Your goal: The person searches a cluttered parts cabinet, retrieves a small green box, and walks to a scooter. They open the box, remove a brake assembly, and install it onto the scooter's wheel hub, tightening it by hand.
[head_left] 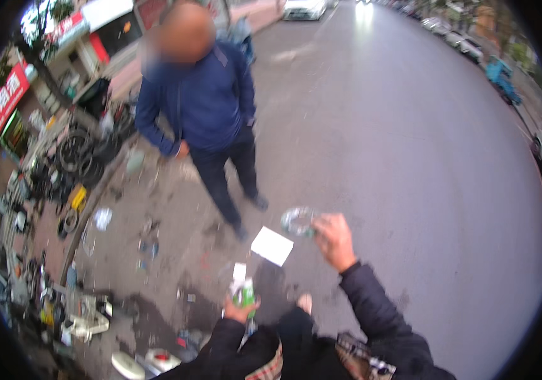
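Note:
My right hand (334,240) is raised in front of me, fingers closed on the edge of a clear, ring-shaped coil (297,220) with a greenish tint; motion blur hides what it is made of. Lower and to the left, my left hand (239,310) grips a small green and white package (244,294). A small white card (239,272) shows just beyond that package; whether it touches it I cannot tell. Between and beyond my hands is a flat white rectangle (272,246), seemingly on the ground.
A person in a blue jacket (204,95) stands facing me, close beyond the white rectangle. Tyres (74,149), a yellow box (78,197) and mixed parts line the kerb at left. A white object with a red spot (162,359) lies near my left. Parked cars (451,41) edge the road.

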The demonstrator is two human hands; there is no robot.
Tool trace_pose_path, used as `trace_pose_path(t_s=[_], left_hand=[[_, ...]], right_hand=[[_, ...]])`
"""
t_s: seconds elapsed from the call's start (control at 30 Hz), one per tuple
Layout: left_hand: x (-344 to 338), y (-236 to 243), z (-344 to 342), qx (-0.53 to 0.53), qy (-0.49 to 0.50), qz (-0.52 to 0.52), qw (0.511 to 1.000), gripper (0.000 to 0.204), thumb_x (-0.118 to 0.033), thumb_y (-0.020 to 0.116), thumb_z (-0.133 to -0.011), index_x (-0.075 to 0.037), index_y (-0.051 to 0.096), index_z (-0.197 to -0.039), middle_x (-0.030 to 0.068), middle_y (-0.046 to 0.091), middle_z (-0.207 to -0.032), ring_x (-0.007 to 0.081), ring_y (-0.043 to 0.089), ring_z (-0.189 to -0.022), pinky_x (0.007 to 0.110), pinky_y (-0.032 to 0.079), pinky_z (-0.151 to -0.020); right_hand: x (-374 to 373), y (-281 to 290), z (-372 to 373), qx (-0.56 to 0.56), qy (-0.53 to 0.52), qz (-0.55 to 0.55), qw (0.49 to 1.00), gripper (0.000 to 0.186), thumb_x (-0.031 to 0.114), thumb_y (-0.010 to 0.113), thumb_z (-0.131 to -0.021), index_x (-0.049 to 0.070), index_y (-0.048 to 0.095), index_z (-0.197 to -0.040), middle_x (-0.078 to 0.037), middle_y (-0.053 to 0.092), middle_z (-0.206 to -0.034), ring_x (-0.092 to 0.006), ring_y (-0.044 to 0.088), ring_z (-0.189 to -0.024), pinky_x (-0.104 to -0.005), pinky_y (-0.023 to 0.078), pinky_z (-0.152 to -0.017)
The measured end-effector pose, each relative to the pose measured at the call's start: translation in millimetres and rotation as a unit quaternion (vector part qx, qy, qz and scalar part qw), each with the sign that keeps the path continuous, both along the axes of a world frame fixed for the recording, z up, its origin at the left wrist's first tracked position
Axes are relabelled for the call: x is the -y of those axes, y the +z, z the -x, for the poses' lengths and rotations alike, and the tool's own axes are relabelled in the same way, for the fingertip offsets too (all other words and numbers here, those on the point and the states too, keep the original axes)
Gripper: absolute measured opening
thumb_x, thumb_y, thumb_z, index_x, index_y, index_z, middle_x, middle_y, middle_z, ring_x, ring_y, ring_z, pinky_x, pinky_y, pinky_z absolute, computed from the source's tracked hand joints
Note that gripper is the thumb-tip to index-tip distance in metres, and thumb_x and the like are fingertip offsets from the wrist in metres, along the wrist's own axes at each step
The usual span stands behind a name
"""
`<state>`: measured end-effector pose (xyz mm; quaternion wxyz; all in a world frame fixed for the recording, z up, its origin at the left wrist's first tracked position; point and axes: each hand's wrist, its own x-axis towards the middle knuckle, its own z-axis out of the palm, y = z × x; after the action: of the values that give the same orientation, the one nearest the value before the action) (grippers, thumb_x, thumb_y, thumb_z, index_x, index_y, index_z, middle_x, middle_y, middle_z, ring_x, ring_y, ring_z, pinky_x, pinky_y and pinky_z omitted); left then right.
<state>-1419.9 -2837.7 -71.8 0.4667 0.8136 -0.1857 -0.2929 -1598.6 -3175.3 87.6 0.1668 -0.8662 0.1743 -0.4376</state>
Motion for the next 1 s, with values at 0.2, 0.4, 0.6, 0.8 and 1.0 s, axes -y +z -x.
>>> trace_pose_path(t_s=[0.2, 0.4, 0.6, 0.8, 1.0], left_hand=[[2.0, 24.6, 42.2, -0.021, 0.137, 0.041, 0.99, 0.106, -0.018, 0.101, -0.061, 0.005, 0.045, -0.148, 0.0206, 0.062, -0.132, 0.0311, 0.062, -0.12, 0.044, 0.053, -0.1], [-42.0, 6.8, 95.9, -0.003, 0.338, 0.032, 0.941, 0.108, -0.011, 0.101, -0.06, 0.006, 0.043, -0.15, 0.0195, 0.061, -0.135, 0.0277, 0.062, -0.123, 0.04, 0.051, -0.106], [-41.5, 6.0, 181.8, 0.047, 0.43, -0.013, 0.902, 0.106, -0.011, 0.101, -0.061, 0.007, 0.044, -0.149, 0.0189, 0.06, -0.137, 0.0282, 0.061, -0.124, 0.041, 0.05, -0.107], [-2.1, 34.3, 240.8, 0.048, 0.465, -0.004, 0.884, 0.112, -0.009, 0.099, -0.063, 0.009, 0.038, -0.154, 0.0193, 0.058, -0.141, 0.0287, 0.058, -0.128, 0.04, 0.047, -0.111], [28.9, 67.2, 249.8, 0.021, 0.468, 0.095, 0.878, 0.116, -0.006, 0.097, -0.066, 0.008, 0.03, -0.159, 0.0196, 0.055, -0.145, 0.0287, 0.057, -0.13, 0.039, 0.048, -0.111]], right_hand=[[60.9, 27.6, -58.8, -0.038, 0.091, 0.001, 0.995, 0.043, -0.001, 0.08, -0.075, 0.008, 0.073, -0.117, -0.009, 0.07, -0.122, -0.0342, 0.063, -0.114, -0.0436, 0.054, -0.098], [99.7, 28.7, -101.3, 0.0, 0.183, 0.014, 0.983, 0.041, -0.001, 0.08, -0.076, 0.009, 0.073, -0.115, -0.006, 0.071, -0.124, -0.0328, 0.064, -0.114, -0.0429, 0.055, -0.096], [121.8, 16.9, -121.6, 0.023, 0.268, -0.013, 0.963, 0.047, -0.002, 0.08, -0.08, 0.007, 0.071, -0.125, -0.01, 0.071, -0.128, -0.0338, 0.063, -0.118, -0.0423, 0.053, -0.101], [120.0, -7.3, -113.8, -0.013, 0.278, -0.126, 0.952, 0.062, -0.002, 0.078, -0.085, 0.007, 0.062, -0.144, -0.016, 0.066, -0.137, -0.0317, 0.064, -0.121, -0.0397, 0.053, -0.102], [62.2, -61.8, -45.5, -0.187, 0.349, -0.291, 0.871, 0.047, 0.012, 0.083, -0.087, 0.001, 0.069, -0.13, -0.015, 0.075, -0.111, -0.0264, 0.072, -0.101, -0.0391, 0.056, -0.092]])
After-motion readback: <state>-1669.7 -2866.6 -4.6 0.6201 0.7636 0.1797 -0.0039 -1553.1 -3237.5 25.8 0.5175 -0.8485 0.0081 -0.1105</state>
